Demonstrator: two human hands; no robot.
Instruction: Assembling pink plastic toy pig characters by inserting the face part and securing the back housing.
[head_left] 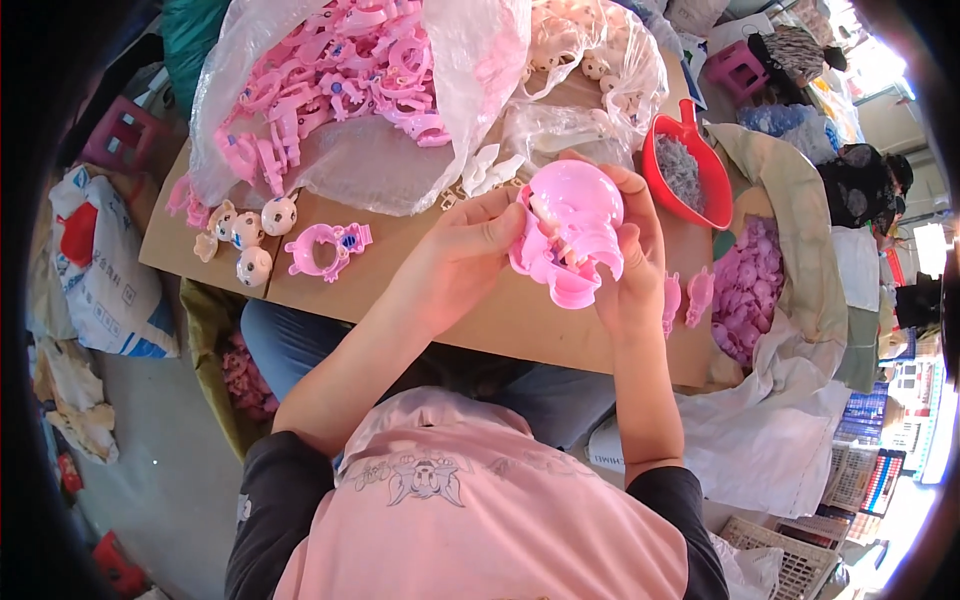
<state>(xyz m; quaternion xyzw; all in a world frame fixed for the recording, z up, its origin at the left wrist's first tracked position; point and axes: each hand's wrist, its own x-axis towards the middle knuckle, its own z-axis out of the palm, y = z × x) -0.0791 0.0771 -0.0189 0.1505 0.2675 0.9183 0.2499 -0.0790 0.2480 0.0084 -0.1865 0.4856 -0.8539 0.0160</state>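
Over the table I hold a glossy pink plastic toy body (583,198), with a rounded top and a curved lower lip. Small pale and dark parts show inside its open gap. My left hand (468,243) is closed on its left edge, thumb on the shell. Round its right side curl the fingers of my right hand (634,245), partly hidden behind it. To the left lie a pink ring-shaped frame (325,250) and several small white doll heads (253,267). Just beyond my hands are white plastic pieces (490,170).
A clear bag (370,180) of pink frames covers the table's far side. Beside it sits another bag (640,75) with doll heads. A red dustpan-shaped scoop (718,200) holds small grey bits. Sacks of pink parts (748,290) flank the cardboard-topped table (480,335).
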